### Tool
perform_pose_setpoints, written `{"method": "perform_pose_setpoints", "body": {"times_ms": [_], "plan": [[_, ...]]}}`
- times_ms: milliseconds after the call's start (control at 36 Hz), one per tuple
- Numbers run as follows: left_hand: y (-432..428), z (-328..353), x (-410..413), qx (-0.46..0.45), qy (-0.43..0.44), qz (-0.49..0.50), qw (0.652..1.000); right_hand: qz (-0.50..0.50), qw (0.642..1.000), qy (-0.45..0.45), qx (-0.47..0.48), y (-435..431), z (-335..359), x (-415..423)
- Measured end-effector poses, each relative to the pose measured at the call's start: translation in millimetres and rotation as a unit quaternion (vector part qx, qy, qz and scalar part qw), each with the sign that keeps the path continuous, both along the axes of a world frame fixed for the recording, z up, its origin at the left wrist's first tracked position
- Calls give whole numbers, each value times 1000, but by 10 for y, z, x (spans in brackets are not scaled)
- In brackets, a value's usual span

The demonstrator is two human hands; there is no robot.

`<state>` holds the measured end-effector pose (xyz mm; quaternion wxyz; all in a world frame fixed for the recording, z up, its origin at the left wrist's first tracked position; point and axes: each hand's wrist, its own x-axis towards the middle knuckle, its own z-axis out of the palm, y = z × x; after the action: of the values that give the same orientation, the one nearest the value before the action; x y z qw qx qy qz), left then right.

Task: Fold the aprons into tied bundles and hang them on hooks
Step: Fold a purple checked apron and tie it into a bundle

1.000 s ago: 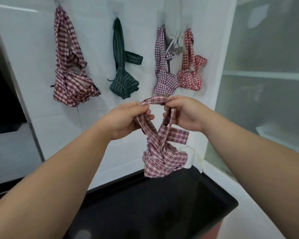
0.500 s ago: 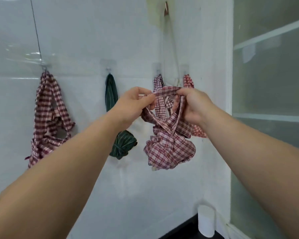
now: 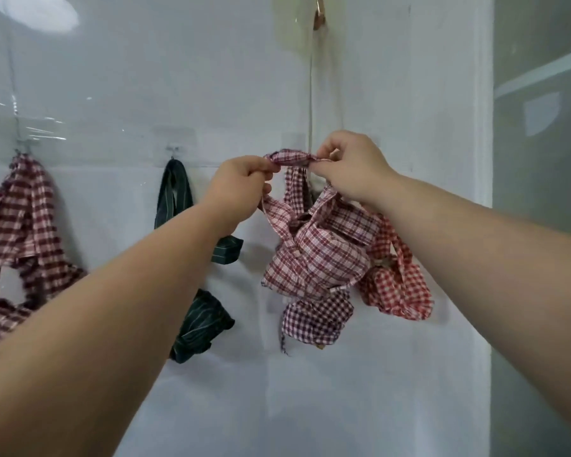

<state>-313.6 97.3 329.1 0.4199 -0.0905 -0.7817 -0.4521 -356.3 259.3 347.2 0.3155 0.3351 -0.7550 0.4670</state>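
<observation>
A red-and-white plaid apron bundle (image 3: 317, 255) hangs from its strap loop (image 3: 294, 158), held up against the white wall. My left hand (image 3: 241, 186) pinches the loop's left end and my right hand (image 3: 350, 166) pinches its right end. Behind the bundle hang a purple checked bundle (image 3: 317, 319) and a red gingham bundle (image 3: 399, 288), partly hidden. A dark green striped bundle (image 3: 198, 321) hangs from a hook (image 3: 172, 150) to the left, and a dark red plaid bundle (image 3: 20, 225) hangs at the far left. The hooks behind my hands are hidden.
A copper-coloured hook (image 3: 318, 14) sits high on the wall with a thin cord (image 3: 310, 94) hanging down from it. A glass cabinet door (image 3: 541, 192) stands at the right.
My hands carried the plaid bundle up from above the black counter to the height of the wall hooks, in front of the purple and red bundles. The view tilted up.
</observation>
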Motion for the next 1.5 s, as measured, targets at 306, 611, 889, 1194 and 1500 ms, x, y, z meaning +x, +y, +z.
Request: {"method": "perform_pose_setpoints", "body": {"times_ms": [306, 611, 889, 1194, 1500], "plan": [[-62, 112, -181, 2, -16, 35, 999, -39, 998, 34, 38, -225, 130, -162], [-425, 6, 258, -6, -1, 70, 998, 42, 997, 50, 33, -647, 85, -25], [-448, 324, 326, -39, 6, 27, 999, 51, 996, 52, -57, -640, 338, 30], [109, 1227, -80, -39, 89, 12, 995, 17, 988, 115, -106, -129, 1148, -255], [443, 2139, -598, 4, 115, 3, 993, -9, 979, 151, -134, 125, 2151, -788]]}}
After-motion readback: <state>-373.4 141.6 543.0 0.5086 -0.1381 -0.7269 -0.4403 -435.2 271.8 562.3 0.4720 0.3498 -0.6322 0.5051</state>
